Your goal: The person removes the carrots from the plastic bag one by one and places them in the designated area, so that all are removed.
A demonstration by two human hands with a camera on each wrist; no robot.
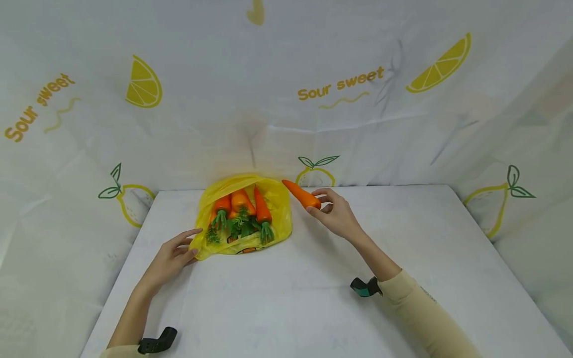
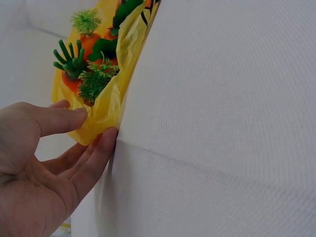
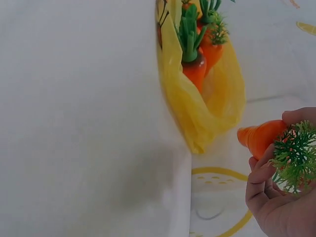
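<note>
A yellow plastic bag (image 1: 279, 219) lies with its mouth toward me, several carrots (image 1: 262, 209) with green tops inside it. At the bag's left corner is my left hand (image 1: 167, 261). The left wrist view has its thumb over the yellow film (image 2: 101, 116) and its other fingers beneath, pinching the corner. My right hand (image 1: 335, 214) grips another carrot (image 1: 302, 194) by its thick end, raised just right of the bag with the tip pointing toward it. In the right wrist view, the leafy green top (image 3: 296, 155) of this held carrot sticks out past the fingers.
The white table (image 1: 286, 303) spreads in front of the bag. Behind it hangs a white cloth (image 1: 215, 124) printed with lemons and lettering. Black wrist devices (image 1: 158, 340) sit on both forearms.
</note>
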